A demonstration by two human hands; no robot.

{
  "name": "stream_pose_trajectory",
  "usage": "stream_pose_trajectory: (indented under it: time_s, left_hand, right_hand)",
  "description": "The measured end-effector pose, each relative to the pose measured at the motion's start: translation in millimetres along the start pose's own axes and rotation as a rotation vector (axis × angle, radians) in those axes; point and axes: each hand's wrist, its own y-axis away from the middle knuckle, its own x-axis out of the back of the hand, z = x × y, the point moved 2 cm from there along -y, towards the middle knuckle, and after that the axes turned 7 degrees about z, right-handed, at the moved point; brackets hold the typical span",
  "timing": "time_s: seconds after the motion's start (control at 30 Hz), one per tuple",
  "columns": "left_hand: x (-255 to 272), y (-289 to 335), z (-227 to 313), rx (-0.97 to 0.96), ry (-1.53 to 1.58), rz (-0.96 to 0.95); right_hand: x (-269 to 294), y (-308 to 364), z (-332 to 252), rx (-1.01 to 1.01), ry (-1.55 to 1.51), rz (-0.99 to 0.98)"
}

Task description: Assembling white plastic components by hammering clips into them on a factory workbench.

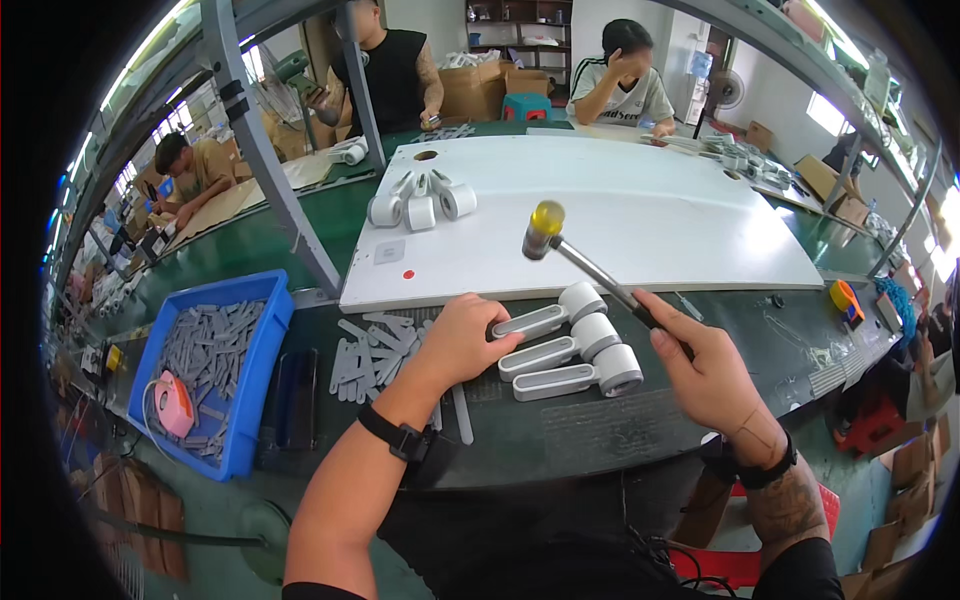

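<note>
In my raised right hand is a mallet with a metal shaft, a dark grip and a head that is yellow on one end. Its head hangs above the far side of the bench, clear of the parts. My left hand closes on the handle end of a white part with a round, drum-like head and a grey-edged handle. Two similar parts, a middle one and a nearer one, lie alongside it on the dark bench. Beside my left wrist is a pile of flat grey strips.
A blue bin of grey strips, with a pink device on them, stands left. A dark flat object lies beside it. Beyond is a white panel bearing several white parts. Yellow-orange tape sits right. Other people work beyond.
</note>
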Motion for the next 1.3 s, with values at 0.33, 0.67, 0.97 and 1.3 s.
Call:
stream_pose_trajectory:
  time_s: [0.33, 0.67, 0.97, 1.3]
  left_hand:
    - [-4, -3, 0, 0.106, 0.033, -0.031]
    - [-9, 0, -4, 0.318, 0.277, -0.017]
    - [-3, -2, -1, 0.331, 0.14, -0.094]
    - [6, 23, 53, 0.053, 0.051, -0.213]
  right_hand:
    - [-2, -5, -15, -0.201, 0.217, -0.278]
    - [-21, 0, -1, 0.009, 0.283, -0.328]
    - [-22, 6, 17, -0.012, 0.267, -0.299]
    - [50, 44, 117, -0.181, 0.04, 0.292]
